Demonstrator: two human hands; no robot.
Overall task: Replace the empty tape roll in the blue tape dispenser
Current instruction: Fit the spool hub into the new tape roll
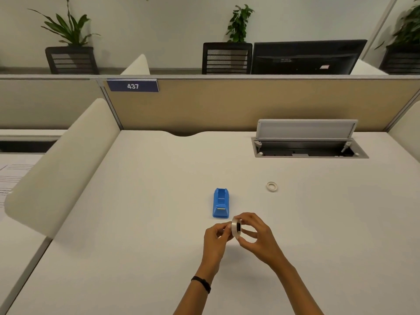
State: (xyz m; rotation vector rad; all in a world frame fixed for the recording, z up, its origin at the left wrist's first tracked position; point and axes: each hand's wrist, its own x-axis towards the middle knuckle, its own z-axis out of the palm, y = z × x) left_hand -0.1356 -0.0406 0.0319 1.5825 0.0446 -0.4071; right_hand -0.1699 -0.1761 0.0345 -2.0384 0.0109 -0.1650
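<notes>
Both hands up off the desk point(159, 223): right hand point(256, 237) pinches the new tape roll point(236, 228) by its rim, left hand point(216, 237) w/ fingertips on its near face, prob. picking for the tape end, though I can't make that out. Blue dispenser point(221, 203) sits just at 11 o'clock of the roll, cradle bare; empty core point(272, 186) lies well off at 1 o'clock. Risk as I judge it: roll seated the wrong way round, since unwind direction and hub aren't legible here.

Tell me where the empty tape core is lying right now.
In the head view the empty tape core lies flat on the white desk, right of the blue tape dispenser and slightly farther back, in front of the open cable hatch.
</notes>
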